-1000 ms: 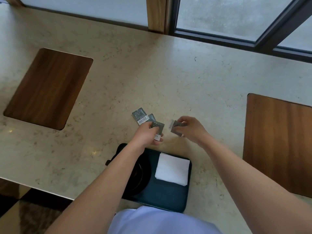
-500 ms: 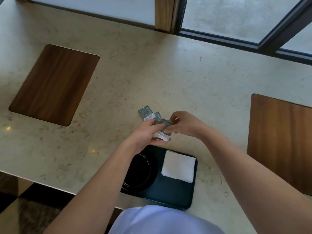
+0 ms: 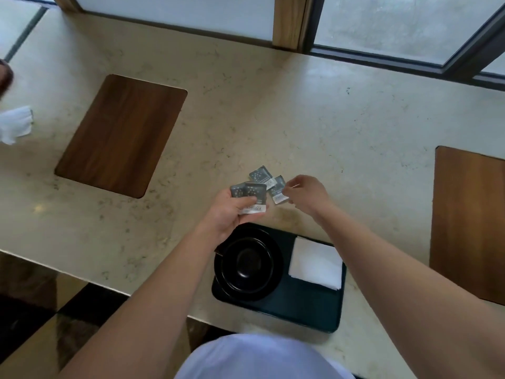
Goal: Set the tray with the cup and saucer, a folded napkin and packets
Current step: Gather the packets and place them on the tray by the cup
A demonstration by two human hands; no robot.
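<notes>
A dark tray [image 3: 300, 310] lies at the counter's near edge. On its left half stands a black cup on its saucer [image 3: 247, 262]; a folded white napkin [image 3: 315, 262] lies on the right half. Just beyond the tray, my left hand [image 3: 229, 212] holds two grey packets [image 3: 250, 196] fanned between thumb and fingers. My right hand [image 3: 306, 194] pinches the right edge of a third packet [image 3: 276, 188], which lies on the counter overlapping another packet [image 3: 261, 173] behind it. No packets lie on the tray.
Two wooden inlays sit in the beige stone counter [image 3: 300, 119], one at left [image 3: 123, 135] and one at right [image 3: 470, 222]. A white cloth [image 3: 15, 124] lies at the far left edge. Window frames run along the back.
My right hand gave its packet over to my left hand, which now holds two. My right hand then moved back to the packets lying on the counter.
</notes>
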